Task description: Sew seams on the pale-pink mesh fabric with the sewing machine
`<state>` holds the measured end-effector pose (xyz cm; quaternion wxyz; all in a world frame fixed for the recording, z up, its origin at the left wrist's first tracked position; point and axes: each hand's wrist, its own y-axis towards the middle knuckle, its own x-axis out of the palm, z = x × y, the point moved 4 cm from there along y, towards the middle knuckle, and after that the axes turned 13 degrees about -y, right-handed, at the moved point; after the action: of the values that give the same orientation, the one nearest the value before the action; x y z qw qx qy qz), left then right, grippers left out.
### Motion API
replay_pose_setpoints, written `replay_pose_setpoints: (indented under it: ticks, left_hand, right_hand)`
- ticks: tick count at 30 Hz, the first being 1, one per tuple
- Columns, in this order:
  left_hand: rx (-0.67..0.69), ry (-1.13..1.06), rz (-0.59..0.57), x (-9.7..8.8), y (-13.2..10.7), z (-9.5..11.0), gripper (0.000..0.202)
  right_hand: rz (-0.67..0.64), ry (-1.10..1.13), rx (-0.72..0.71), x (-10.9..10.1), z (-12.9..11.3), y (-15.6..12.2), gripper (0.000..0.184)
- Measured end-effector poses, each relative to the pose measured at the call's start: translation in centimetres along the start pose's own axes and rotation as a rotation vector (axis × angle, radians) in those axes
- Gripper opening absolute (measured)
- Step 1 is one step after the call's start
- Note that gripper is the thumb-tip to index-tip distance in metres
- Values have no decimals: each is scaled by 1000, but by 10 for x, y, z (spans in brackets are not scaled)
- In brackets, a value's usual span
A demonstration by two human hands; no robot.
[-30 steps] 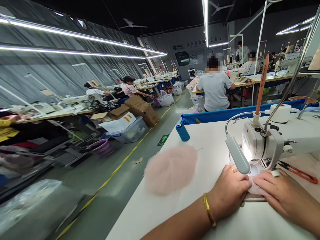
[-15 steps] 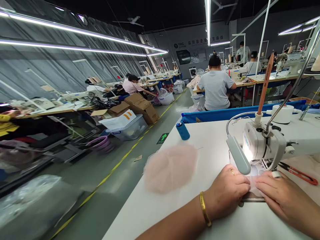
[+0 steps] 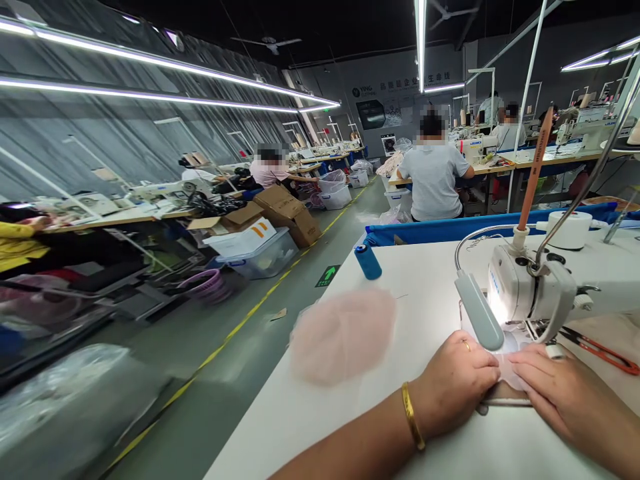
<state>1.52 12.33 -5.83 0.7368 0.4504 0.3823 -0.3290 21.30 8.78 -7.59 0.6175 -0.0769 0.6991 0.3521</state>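
Note:
A small piece of sheer pale fabric [image 3: 507, 371] lies under the needle area of a white sewing machine [image 3: 515, 280]. My left hand [image 3: 457, 383], wearing a gold ring and bracelet, has its fingers curled closed on the fabric's left side. On the right side my right hand [image 3: 563, 390] presses the same fabric with its fingers together; a white band sits on one finger. The needle and presser foot are mostly hidden behind the grey lamp [image 3: 479, 310] and my fingers. Beside my right hand lie red-handled thread snips [image 3: 603, 350].
A round heap of sheer pink fabric [image 3: 345, 337] rests on the white table [image 3: 320, 427], near a blue thread spool [image 3: 368, 262]. An orange pencil [image 3: 537, 170] stands upright on the machine. Boxes [image 3: 287, 213] line the aisle; a co-worker [image 3: 433, 173] sits ahead.
The view has shifted slightly. Both hands stay at the machine, and a little more of the pale fabric shows between them.

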Motion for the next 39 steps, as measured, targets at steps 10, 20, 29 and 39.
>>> replay_pose_setpoints:
  ticks: [10, 20, 29, 39]
  left_hand:
    - [-86, -5, 36, 0, 7, -11, 28]
    - [-169, -39, 55, 0, 8, -17, 14]
    - [-307, 128, -166, -19, 30, -39, 64]
    - [-221, -79, -294, -27, 6, 21, 54]
  right_hand:
    - [23, -60, 78, 10, 10, 2, 34]
    - [41, -84, 130, 14, 18, 3, 36]
    - [149, -133, 65, 10, 20, -4, 35]
    - [159, 79, -83, -4, -9, 0, 38]
